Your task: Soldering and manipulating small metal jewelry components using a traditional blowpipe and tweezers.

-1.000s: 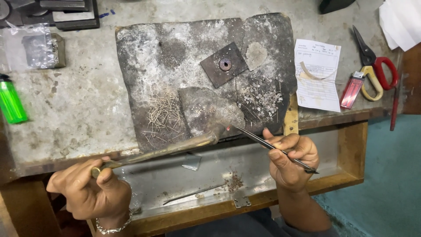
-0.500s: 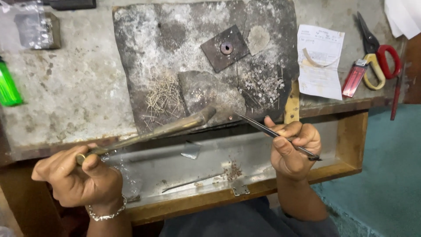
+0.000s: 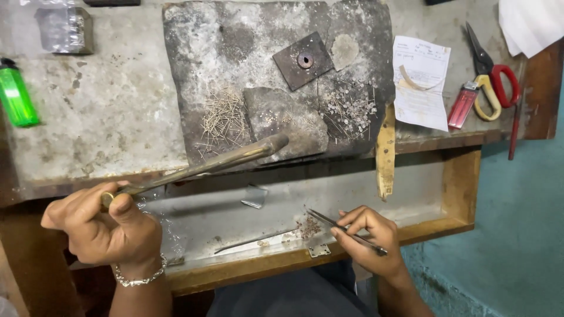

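My left hand [image 3: 104, 226] grips the near end of a long brass torch pipe [image 3: 202, 166], whose tip reaches the front edge of a charred grey soldering slab [image 3: 194, 53]. My right hand [image 3: 370, 238] pinches thin metal tweezers [image 3: 343, 226] with their tips down in the metal-lined drawer tray [image 3: 235, 217], next to a small pile of reddish bits [image 3: 306, 228]. On the slab lie a heap of thin wire pins [image 3: 223, 117], a scatter of small metal pieces [image 3: 349, 105] and a square dark plate with a ring on it [image 3: 304, 60].
A green lighter [image 3: 16, 97] lies at the far left of the bench. A paper slip [image 3: 422, 82], a pink lighter [image 3: 463, 105] and red-and-yellow scissors [image 3: 492, 82] lie at the right. A wooden bench peg [image 3: 385, 151] sticks out over the tray. A thin rod [image 3: 252, 240] lies in the tray.
My right hand has dropped with the tweezers from the slab's front edge down into the drawer tray. My left hand keeps the torch pipe pointed at the slab.
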